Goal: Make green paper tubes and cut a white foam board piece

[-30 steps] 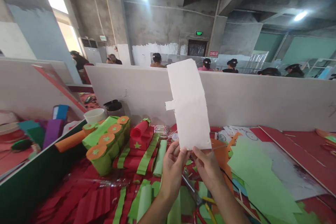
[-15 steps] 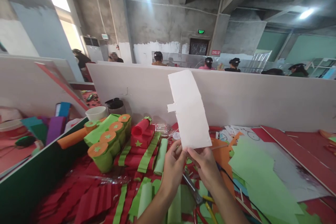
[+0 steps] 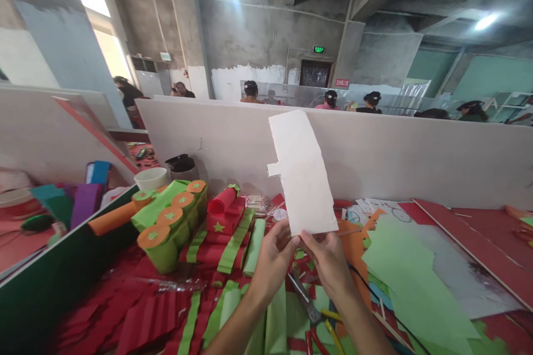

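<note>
A white cardboard piece (image 3: 303, 177) with a small tab on its left side stands upright before me. My left hand (image 3: 278, 247) pinches its lower edge with thumb and fingers. Beside it, my right hand (image 3: 325, 252) grips the same edge, the two thumbs nearly meeting. Below the hands lie pliers (image 3: 310, 308) among green and red paper scraps. Just left of them a pale green paper roll (image 3: 254, 247) leans by a red paper tank-like model (image 3: 225, 216) with green strips and a star.
Green paper cylinders with orange star tops (image 3: 156, 244) stand at left, near a white bowl (image 3: 151, 178) and a dark-lidded jar (image 3: 182, 165). Light green sheets (image 3: 416, 272) lie at right. A white partition (image 3: 395, 161) runs across the back; several people sit beyond it.
The cardboard piece and both hands have shifted very slightly right in the view. The grip on it is the same.
</note>
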A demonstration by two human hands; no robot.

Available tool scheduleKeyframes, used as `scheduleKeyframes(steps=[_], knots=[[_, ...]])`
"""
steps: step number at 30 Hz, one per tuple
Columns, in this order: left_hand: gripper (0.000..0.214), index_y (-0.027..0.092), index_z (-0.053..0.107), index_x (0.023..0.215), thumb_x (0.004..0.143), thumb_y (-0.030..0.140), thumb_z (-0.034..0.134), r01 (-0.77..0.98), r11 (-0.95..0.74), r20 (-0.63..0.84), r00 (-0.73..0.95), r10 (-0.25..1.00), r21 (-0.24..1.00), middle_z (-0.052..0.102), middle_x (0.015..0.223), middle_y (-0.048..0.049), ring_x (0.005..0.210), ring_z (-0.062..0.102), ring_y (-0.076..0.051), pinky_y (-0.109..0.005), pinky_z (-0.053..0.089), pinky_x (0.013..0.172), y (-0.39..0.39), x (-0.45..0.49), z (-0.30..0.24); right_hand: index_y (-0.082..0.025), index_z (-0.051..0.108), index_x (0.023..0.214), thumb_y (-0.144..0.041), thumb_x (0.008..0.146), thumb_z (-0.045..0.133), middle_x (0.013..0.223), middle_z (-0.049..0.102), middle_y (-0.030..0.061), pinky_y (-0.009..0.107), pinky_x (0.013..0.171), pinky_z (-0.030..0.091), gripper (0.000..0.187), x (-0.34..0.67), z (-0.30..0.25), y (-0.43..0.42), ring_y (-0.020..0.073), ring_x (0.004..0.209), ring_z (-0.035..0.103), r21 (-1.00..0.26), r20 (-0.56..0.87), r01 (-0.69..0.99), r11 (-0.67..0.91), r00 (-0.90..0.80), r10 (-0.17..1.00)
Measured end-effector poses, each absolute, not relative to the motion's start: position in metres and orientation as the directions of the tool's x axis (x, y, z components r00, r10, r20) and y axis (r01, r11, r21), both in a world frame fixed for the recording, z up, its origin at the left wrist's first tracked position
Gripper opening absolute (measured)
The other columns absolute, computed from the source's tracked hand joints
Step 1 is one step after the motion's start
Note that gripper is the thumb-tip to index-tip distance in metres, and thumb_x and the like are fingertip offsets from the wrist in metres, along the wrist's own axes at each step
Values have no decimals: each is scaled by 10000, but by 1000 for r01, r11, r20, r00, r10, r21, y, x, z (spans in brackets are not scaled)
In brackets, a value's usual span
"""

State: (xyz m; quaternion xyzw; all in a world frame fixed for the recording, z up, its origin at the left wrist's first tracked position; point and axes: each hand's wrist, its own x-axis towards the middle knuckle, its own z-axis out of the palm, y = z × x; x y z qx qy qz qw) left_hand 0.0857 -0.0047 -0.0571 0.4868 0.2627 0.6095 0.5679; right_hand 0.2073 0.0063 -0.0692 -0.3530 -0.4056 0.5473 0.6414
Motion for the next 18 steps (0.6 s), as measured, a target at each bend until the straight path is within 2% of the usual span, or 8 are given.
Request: scheduleKeyframes(steps=[3, 8, 12, 18], knots=[[366, 144, 633, 1162, 831, 282, 704, -364, -253, 320, 138, 937, 897, 687, 1187, -123, 1086, 638, -262, -355, 484, 960, -4, 83, -55, -183, 637, 1217, -293, 735, 805, 1122, 733, 123, 442, 897, 550, 522, 210, -71, 8, 288, 970, 703, -904, 140, -398, 155, 67, 988], [346, 130, 676, 1113, 838, 340, 688, -271, -253, 287, 90, 954, 929, 722, 1052, -105, 942, 660, -240, -320, 512, 845, -3, 79, -56, -174, 666, 1152, -287, 726, 811, 1088, 741, 121, 463, 925, 534, 464, 211, -74, 9, 304, 1009, 689, -911, 132, -384, 148, 69, 989], [366, 122, 688, 1103, 803, 329, 723, -272, -202, 225, 57, 973, 941, 728, 967, -87, 896, 647, -221, -295, 501, 817, -2, 77, -55, -201, 638, 1203, -275, 734, 814, 1117, 733, 99, 439, 931, 539, 506, 211, -69, 7, 280, 1021, 688, -876, 135, -466, 127, 15, 991], [333, 126, 697, 1077, 804, 317, 712, -310, -175, 204, 66, 977, 935, 725, 969, -84, 902, 639, -228, -337, 492, 878, -1, 77, -50, -220, 625, 1215, -336, 804, 758, 1115, 733, 85, 433, 893, 565, 447, 210, -62, 4, 266, 1003, 693, -824, 155, -558, 101, -51, 987]])
